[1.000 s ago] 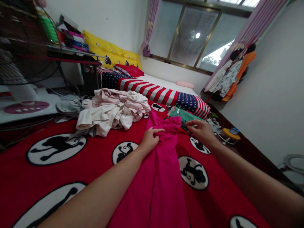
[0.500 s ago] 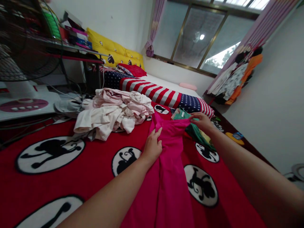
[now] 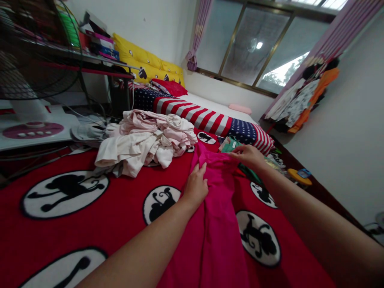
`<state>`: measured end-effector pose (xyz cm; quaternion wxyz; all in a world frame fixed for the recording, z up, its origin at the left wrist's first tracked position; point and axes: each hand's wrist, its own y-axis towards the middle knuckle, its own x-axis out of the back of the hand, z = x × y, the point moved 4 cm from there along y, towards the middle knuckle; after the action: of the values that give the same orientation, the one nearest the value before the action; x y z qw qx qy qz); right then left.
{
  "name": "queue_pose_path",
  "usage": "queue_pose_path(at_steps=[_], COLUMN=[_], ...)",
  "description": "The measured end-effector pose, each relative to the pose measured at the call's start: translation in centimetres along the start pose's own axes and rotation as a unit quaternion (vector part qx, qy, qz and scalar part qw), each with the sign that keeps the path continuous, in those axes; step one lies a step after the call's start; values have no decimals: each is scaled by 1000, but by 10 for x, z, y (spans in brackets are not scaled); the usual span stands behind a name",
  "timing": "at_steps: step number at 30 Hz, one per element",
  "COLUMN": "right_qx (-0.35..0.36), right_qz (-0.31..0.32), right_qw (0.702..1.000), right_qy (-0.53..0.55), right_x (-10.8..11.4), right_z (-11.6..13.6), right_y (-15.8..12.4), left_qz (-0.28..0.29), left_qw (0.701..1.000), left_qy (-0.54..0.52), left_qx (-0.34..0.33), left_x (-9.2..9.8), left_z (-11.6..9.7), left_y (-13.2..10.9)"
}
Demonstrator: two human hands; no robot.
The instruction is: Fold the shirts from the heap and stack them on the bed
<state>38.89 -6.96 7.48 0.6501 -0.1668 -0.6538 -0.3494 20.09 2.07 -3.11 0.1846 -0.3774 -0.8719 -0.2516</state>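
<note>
As we look down the bed, our left hand (image 3: 195,188) is curled onto a fold of the magenta garment (image 3: 222,236), its fingers (image 3: 199,172) bunching the cloth near the top in what looks like a firm hold. Our right hand (image 3: 249,157) reaches in from 3 o'clock, fingers drawn narrow at the garment's upper edge, and from this angle we can't tell whether they have pinched the cloth or are only touching it. The garment runs from between the hands toward us at 6 o'clock, lying in loose lengthwise folds on a red bedspread (image 3: 51,236) printed with black monkeys in white ovals. Just past the right fingertips, at 12 o'clock, sits a green garment (image 3: 230,145), while a heap of pale pink and cream clothes (image 3: 144,140) lies close at 10 o'clock. Farther out are a stars-and-stripes quilt (image 3: 195,114) and, at 10 o'clock, an electric fan (image 3: 39,52). Watch that right hand: if it only has a light touch, the edge could slip free and the top could fold in on itself. An uneven pull could skew the folds or drag the green garment along, and a wide sweep left could catch the heap.
</note>
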Motion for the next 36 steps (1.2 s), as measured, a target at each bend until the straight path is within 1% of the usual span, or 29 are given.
queue_pose_path(at_steps=[1,2,3,4,7,9,10,15,17,19,21,24,26,27,28,29,31,33,34,36], right_qx=[12,15,12,2,-39,-56,-60,-51,-44,-34,-36,-61,-58,-44,-24,1,38,42,33,10], right_qz=[58,96,110,101,9,-45,-61,-80,-98,-121,-147,-173,-161,-144,-123,-103,-86,-97,-106,-109], right_qw=[998,995,994,995,999,997,996,994,992,989,986,982,984,987,990,993,994,991,989,982], right_qy=[6,11,13,13,8,8,10,51,71,80,73,50,51,57,63,65,61,80,100,151], right_x=[-2,-3,-2,0,6,5,1,-27,-30,-25,-16,-1,2,0,-3,-7,-15,-20,-22,-23], right_z=[3,5,6,6,7,11,13,21,19,13,3,-18,-30,-35,-39,-41,-45,-50,-53,-58], right_y=[1,2,4,8,21,27,29,31,29,25,18,6,-1,-3,-4,-5,-5,-2,1,7], left_qz=[2,3,3,1,-8,-14,-16,-9,-4,-6,-25,-98,-143,-146,-129,-94,5,91,119,151], left_qw=[1000,1000,1000,1000,1000,1000,1000,1000,1000,1000,1000,995,989,986,983,979,967,954,949,944], left_qy=[2,4,7,10,16,14,12,10,8,2,-8,-4,21,35,47,55,72,100,115,135], left_qx=[2,4,4,2,-6,-7,-6,5,8,10,8,-2,-41,-78,-123,-171,-245,-268,-268,-262], left_x=[0,0,-1,-1,-3,-4,-4,-3,-2,-2,1,11,19,21,20,17,7,-5,-10,-16], left_z=[0,0,1,1,2,3,4,4,4,4,3,-4,-13,-20,-26,-31,-37,-34,-32,-26], left_y=[0,0,0,0,0,0,0,1,1,1,0,-5,-10,-12,-15,-18,-23,-27,-28,-28])
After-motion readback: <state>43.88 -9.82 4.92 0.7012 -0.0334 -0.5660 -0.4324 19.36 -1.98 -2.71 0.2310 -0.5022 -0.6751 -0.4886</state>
